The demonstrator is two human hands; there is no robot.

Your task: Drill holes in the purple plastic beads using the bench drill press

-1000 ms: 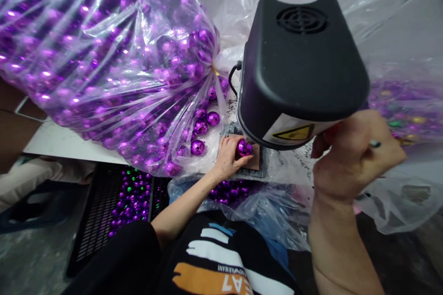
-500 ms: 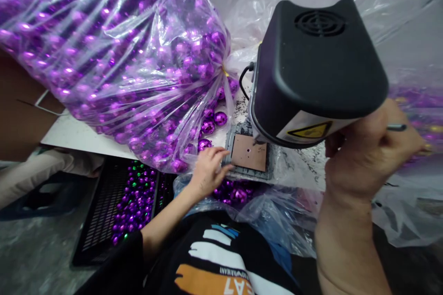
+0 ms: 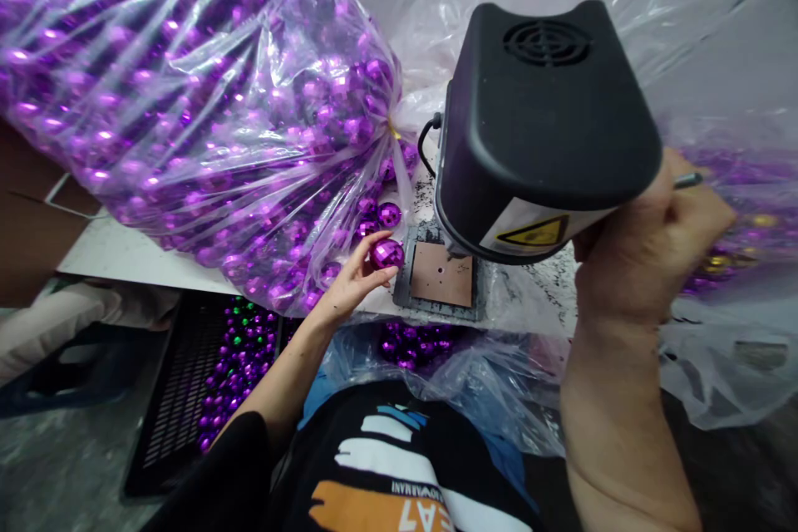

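My left hand (image 3: 349, 287) grips a shiny purple faceted bauble (image 3: 387, 253) between thumb and fingers, just left of a brown square pad (image 3: 441, 274) with a small dark hole in it. The pad lies on a grey metal base plate (image 3: 404, 287). Above it stands a black machine head (image 3: 561, 133) with a round vent and a yellow warning label. At its right side my right hand (image 3: 642, 241) is closed round a thin lever, whose grey end (image 3: 688, 180) sticks out past the hand. The machine covers some of my right fingers. More purple baubles (image 3: 389, 214) lie behind the held one.
A big clear bag (image 3: 205, 116) of purple baubles, tied with yellow, fills the left of the white table (image 3: 143, 253). Below is a black crate (image 3: 163, 407) with purple and green baubles. Another person's sleeve (image 3: 75, 316) shows at left. Plastic sheeting (image 3: 504, 399) hangs off the front edge.
My left hand has moved left from the pad's edge and now has a purple bauble in its fingers. My right hand stays by the machine; the whole view has shifted slightly.
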